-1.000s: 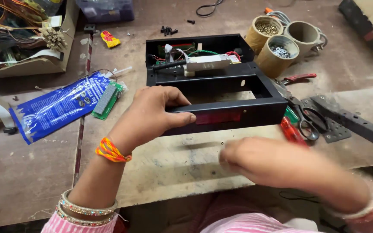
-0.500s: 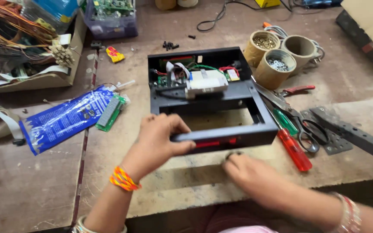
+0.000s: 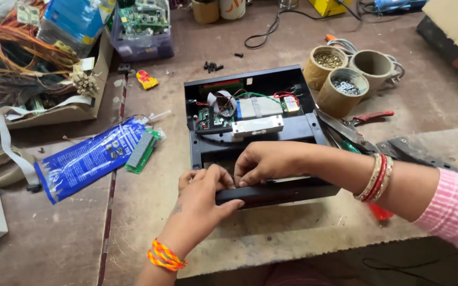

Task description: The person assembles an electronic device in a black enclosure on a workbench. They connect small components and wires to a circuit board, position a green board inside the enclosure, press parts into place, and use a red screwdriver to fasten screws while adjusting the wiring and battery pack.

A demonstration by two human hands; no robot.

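1. Worn wooden workbench [image 3: 292, 249], cluttered on every side – head view looked straight down at both hands.
2. Black open-topped enclosure [image 3: 250, 137] sat mid-bench, with a green circuit board [image 3: 210, 119], a grey ribbon cable [image 3: 221, 100] and a metal block [image 3: 257, 126] inside, well beyond the hands.
3. Left hand [image 3: 200, 198] was clamped on the enclosure's front bar [image 3: 276, 193] – thumb along the near face, fingers curled over the top edge.
4. Right hand [image 3: 266, 161] was just above and touching the left, fingertips pinched together at the bar's inner edge. Could not tell whether anything small sat in the pinch; it was hidden.
5. Step in hand, as a judgement: fine fitting work at the front panel, left hand steadying while right hand worked a small part or catch.
6. Next move likely calls for a firm left-hand hold and a precise right-hand push or seat at that same edge – little room there.
7. Right of the grip: three cardboard tubes [image 3: 345, 85] holding small hardware, red-handled pliers [image 3: 369, 116].
8. Left of the grip: blue plastic packet [image 3: 88, 159] with a small green board [image 3: 143, 151] on it; farther left, a box of tangled wires [image 3: 22, 58].
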